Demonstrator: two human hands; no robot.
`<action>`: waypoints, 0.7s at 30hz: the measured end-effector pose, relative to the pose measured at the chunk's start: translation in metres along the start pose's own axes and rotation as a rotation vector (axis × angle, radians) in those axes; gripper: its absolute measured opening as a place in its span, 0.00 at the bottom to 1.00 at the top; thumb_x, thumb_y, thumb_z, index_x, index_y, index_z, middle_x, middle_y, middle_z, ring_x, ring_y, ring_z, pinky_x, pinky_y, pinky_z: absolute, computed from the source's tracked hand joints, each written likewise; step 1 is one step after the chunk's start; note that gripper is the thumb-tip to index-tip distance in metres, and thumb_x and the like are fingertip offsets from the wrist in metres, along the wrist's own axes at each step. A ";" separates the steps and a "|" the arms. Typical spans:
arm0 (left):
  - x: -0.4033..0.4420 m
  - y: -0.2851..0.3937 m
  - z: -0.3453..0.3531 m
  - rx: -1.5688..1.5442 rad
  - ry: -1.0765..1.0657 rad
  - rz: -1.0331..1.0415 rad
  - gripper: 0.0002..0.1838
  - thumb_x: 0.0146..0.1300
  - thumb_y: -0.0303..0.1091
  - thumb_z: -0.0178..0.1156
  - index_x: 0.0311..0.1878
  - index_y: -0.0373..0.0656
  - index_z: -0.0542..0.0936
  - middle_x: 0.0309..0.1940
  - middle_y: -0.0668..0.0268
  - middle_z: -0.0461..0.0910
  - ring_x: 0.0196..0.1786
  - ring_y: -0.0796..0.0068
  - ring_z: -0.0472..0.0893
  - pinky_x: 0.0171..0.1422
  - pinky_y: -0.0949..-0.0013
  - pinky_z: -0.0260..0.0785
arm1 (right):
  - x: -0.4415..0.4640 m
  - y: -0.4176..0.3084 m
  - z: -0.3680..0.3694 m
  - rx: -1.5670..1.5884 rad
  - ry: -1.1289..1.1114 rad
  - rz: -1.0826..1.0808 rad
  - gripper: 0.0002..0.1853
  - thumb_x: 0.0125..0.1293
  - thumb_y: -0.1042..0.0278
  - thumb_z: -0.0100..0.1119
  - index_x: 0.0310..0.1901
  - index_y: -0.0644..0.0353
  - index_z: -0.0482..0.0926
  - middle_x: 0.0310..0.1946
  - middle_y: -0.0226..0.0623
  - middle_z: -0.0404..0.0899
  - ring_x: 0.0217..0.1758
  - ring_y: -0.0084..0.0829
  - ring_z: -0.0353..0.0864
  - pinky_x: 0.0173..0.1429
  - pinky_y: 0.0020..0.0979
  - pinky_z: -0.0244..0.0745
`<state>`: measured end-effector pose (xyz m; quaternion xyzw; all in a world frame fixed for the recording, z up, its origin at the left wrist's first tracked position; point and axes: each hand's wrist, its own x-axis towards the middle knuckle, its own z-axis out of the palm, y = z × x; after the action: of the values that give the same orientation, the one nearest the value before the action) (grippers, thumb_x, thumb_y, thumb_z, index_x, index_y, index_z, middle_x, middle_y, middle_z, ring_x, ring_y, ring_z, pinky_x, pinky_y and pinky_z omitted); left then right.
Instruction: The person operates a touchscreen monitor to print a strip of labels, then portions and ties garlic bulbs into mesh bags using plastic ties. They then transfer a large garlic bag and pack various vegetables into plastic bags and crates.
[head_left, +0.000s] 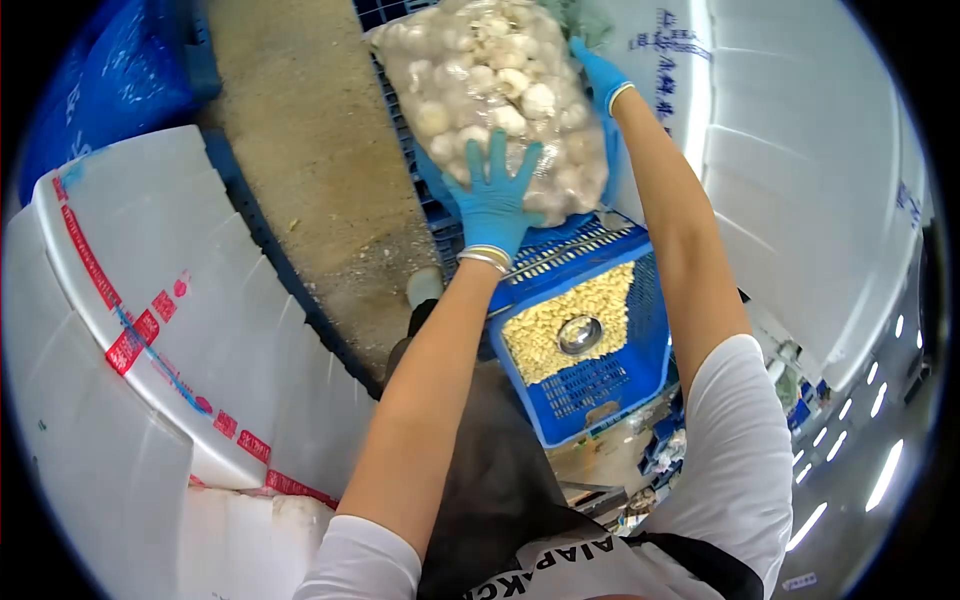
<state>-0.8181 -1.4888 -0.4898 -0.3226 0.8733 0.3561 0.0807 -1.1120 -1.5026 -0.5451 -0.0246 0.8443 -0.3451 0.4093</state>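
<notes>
A large clear plastic bag point(480, 85) full of round whitish bulbs or mushrooms, whose kind I cannot tell for sure, lies on blue plastic crates. My left hand point(497, 190), in a blue glove, is spread flat on the near side of the bag. At the bag's far right edge is my right hand point(603, 78), also gloved in blue, with the visible digit stretched out; part of it is hidden. Below the bag, a blue crate point(655, 360) holds pale yellow pieces point(535, 330) like peeled garlic cloves, with a round metal bowl point(579, 335) lying on them.
Large white tubs stand on the left point(140, 230) and the right point(790, 150). Blue plastic sacks point(125, 75) are at the upper left. Bare floor point(300, 150) runs between the left tub and the crates. Green netting point(585, 20) lies beyond the bag.
</notes>
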 end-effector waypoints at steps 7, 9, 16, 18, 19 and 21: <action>0.000 -0.007 0.003 0.046 0.016 0.000 0.57 0.40 0.68 0.71 0.75 0.78 0.54 0.80 0.60 0.37 0.80 0.43 0.30 0.69 0.21 0.33 | 0.078 0.023 -0.012 0.681 -0.100 -0.111 0.17 0.75 0.63 0.45 0.56 0.64 0.77 0.51 0.42 0.81 0.57 0.34 0.76 0.62 0.31 0.69; -0.004 -0.004 0.001 0.041 0.008 -0.014 0.56 0.41 0.68 0.70 0.76 0.77 0.54 0.80 0.61 0.38 0.80 0.43 0.31 0.70 0.22 0.33 | 0.069 0.011 -0.024 0.922 -0.117 -0.050 0.15 0.75 0.70 0.43 0.55 0.62 0.78 0.49 0.40 0.81 0.55 0.34 0.76 0.61 0.33 0.70; -0.004 0.002 -0.001 0.018 0.016 -0.020 0.55 0.43 0.64 0.72 0.75 0.76 0.55 0.79 0.61 0.40 0.80 0.42 0.34 0.72 0.24 0.32 | 0.008 -0.018 -0.028 -0.067 0.239 -0.055 0.37 0.61 0.39 0.62 0.60 0.66 0.75 0.58 0.46 0.77 0.53 0.39 0.78 0.58 0.38 0.73; -0.003 -0.001 0.002 0.037 0.030 -0.021 0.55 0.42 0.62 0.73 0.75 0.76 0.55 0.79 0.61 0.40 0.80 0.41 0.34 0.73 0.24 0.32 | 0.046 0.007 -0.011 -0.229 0.253 0.105 0.40 0.59 0.35 0.62 0.61 0.65 0.74 0.58 0.46 0.77 0.53 0.39 0.78 0.58 0.38 0.73; -0.004 0.002 -0.003 -0.008 0.010 -0.039 0.55 0.42 0.61 0.73 0.75 0.77 0.55 0.79 0.61 0.40 0.79 0.41 0.34 0.73 0.25 0.31 | 0.043 0.006 -0.004 -0.172 0.175 0.010 0.40 0.61 0.36 0.61 0.61 0.65 0.74 0.60 0.46 0.76 0.54 0.40 0.77 0.59 0.38 0.72; -0.002 0.001 -0.002 0.022 0.023 -0.030 0.55 0.42 0.61 0.73 0.75 0.77 0.55 0.79 0.61 0.40 0.79 0.41 0.34 0.73 0.25 0.31 | 0.041 0.007 0.010 -0.044 0.080 -0.126 0.35 0.64 0.41 0.58 0.60 0.64 0.74 0.58 0.46 0.76 0.54 0.40 0.77 0.59 0.39 0.72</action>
<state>-0.8169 -1.4886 -0.4875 -0.3389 0.8731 0.3414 0.0794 -1.1307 -1.5165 -0.5811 -0.0729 0.8641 -0.3522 0.3520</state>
